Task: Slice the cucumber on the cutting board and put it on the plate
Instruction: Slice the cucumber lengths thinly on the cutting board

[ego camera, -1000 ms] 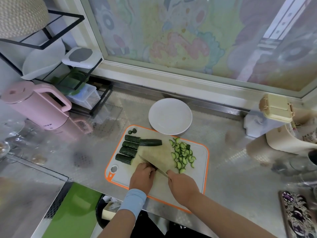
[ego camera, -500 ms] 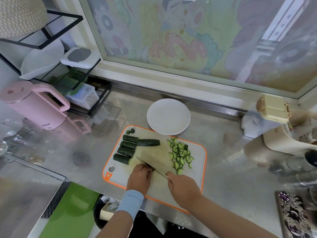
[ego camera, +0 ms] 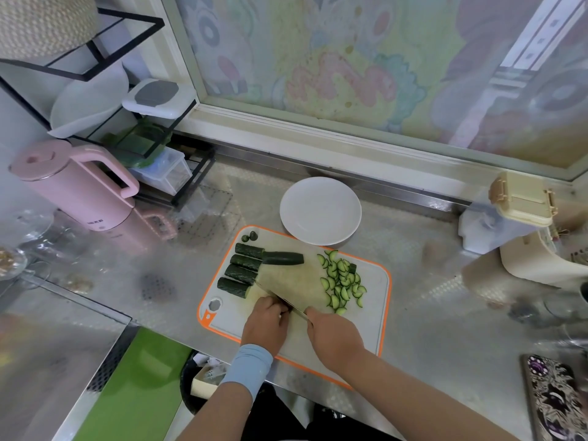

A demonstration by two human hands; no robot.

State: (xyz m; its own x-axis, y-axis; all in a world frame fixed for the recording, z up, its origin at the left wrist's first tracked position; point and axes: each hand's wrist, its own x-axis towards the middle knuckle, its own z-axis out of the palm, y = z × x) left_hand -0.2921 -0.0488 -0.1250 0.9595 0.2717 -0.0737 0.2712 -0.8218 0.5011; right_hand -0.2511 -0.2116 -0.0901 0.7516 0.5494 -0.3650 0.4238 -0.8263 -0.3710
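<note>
The white cutting board [ego camera: 375,313] with an orange rim lies on the steel counter. Several dark green cucumber chunks [ego camera: 243,270] lie side by side at its left, with a longer cucumber piece [ego camera: 283,258] beside them. A heap of thin cucumber slices [ego camera: 342,281] lies at the right. The white plate [ego camera: 319,211] stands just beyond the board and holds nothing. My left hand [ego camera: 265,323] is curled over a cucumber piece at the board's front; only a dark end of it shows. My right hand [ego camera: 334,337] grips the knife [ego camera: 273,296], whose blade runs up-left past my left fingers.
A pink kettle [ego camera: 73,189] and a black wire rack [ego camera: 152,148] with containers stand at the left. A beige lidded box [ego camera: 521,198] and a cream holder [ego camera: 541,259] are at the right. A patterned phone case [ego camera: 553,399] lies at the counter's right front.
Both hands and the knife keep almost the same place at the board's front. Only the view has shifted a little.
</note>
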